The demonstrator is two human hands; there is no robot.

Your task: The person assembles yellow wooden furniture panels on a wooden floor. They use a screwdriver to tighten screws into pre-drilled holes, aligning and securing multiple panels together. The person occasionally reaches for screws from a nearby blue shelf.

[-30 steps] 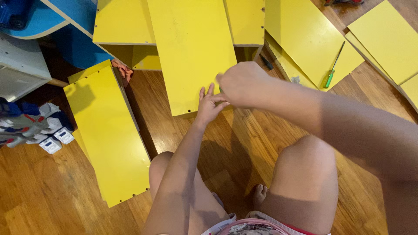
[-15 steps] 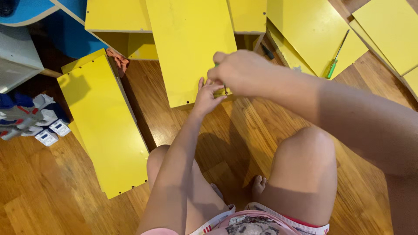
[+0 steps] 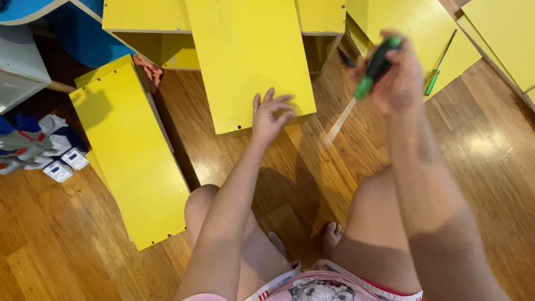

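Observation:
A long yellow board (image 3: pixel 245 61) lies on the wooden floor in front of me. My left hand (image 3: pixel 268 116) rests on its near edge with the fingers spread, close to a small hole at the corner. My right hand (image 3: pixel 397 75) is raised to the right of the board and grips a screwdriver (image 3: pixel 372 72) with a green and black handle. Its shaft slants down to the left and is blurred. My bare knees and feet show at the bottom.
Another yellow board (image 3: pixel 131 150) lies on the left. More yellow panels (image 3: pixel 501 39) and a second green screwdriver (image 3: pixel 440 64) lie at the upper right. A yellow box frame (image 3: pixel 167 33) stands behind, with blue and grey furniture parts and small packets (image 3: pixel 39 147) at the far left.
My right hand has lifted away from the board's near edge, up and to the right, with the screwdriver in it. My left hand stays on the board's edge.

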